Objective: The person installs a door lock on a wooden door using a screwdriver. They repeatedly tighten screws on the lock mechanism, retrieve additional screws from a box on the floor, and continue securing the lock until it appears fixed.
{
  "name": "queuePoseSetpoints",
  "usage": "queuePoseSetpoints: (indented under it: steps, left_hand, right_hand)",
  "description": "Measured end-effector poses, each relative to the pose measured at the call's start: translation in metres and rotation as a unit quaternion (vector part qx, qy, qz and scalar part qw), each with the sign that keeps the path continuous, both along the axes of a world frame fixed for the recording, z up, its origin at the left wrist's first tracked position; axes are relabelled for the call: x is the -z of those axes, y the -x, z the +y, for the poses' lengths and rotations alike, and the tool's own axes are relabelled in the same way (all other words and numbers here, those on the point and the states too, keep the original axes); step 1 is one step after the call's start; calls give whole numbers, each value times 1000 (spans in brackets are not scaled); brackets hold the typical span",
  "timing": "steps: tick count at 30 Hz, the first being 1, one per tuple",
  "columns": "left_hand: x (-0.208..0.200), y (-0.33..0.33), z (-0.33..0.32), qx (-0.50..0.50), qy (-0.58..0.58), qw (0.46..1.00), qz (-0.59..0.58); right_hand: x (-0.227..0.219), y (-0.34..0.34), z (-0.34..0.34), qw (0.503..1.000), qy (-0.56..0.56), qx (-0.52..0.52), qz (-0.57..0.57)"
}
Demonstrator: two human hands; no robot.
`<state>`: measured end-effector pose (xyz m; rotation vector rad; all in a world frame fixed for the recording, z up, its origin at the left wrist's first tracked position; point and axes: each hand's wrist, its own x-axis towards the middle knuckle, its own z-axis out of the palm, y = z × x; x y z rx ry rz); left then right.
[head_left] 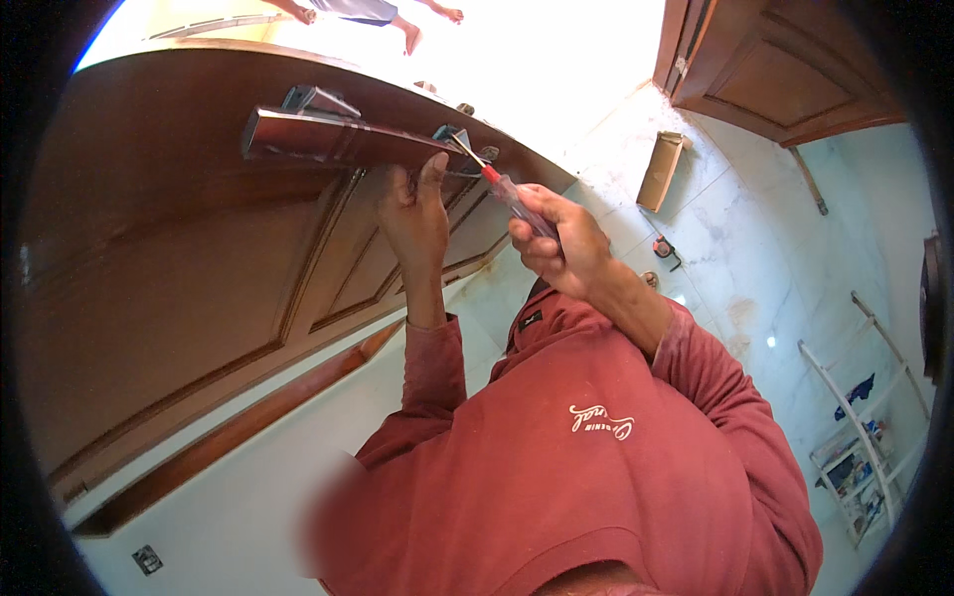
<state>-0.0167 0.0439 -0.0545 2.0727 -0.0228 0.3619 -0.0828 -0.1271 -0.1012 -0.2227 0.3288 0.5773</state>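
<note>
My right hand (564,236) is closed around a screwdriver (519,202) with a clear handle and a red collar. Its shaft slants up and left to the end of a long, shiny metal plate (348,141) against the brown wooden door (189,219). My left hand (417,214) grips this plate from below near that end, thumb up; its other fingers are partly hidden. A metal bracket-like part (320,102) stands out behind the plate's far left end. Exactly where the screwdriver's tip rests is too small to tell.
On the tiled floor lie an open cardboard box (663,171) and a tape measure (664,248). A white ladder (845,407) stands at the right, with tools and cloth by it. Another panelled door (795,70) is at upper right. Another person's legs (402,30) show beyond the door.
</note>
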Motion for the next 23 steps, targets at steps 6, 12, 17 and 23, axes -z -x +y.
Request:
queuePoseSetpoints:
  steps: [6, 12, 17, 23]
  left_hand:
    - [2, 13, 4, -15, -58, 998, -26]
    - [-5, 21, -18, -15, 42, 999, -17]
    - [10, 18, 2, 1, 55, 998, 10]
    - [30, 23, -12, 43, 141, 987, -64]
  right_hand:
    - [-2, 38, -37, 976, 180, 9, -120]
    - [55, 104, -113, 956, 271, 114, 0]
    - [102, 144, -143, 913, 376, 145, 68]
    - [141, 163, -150, 874, 379, 279, 116]
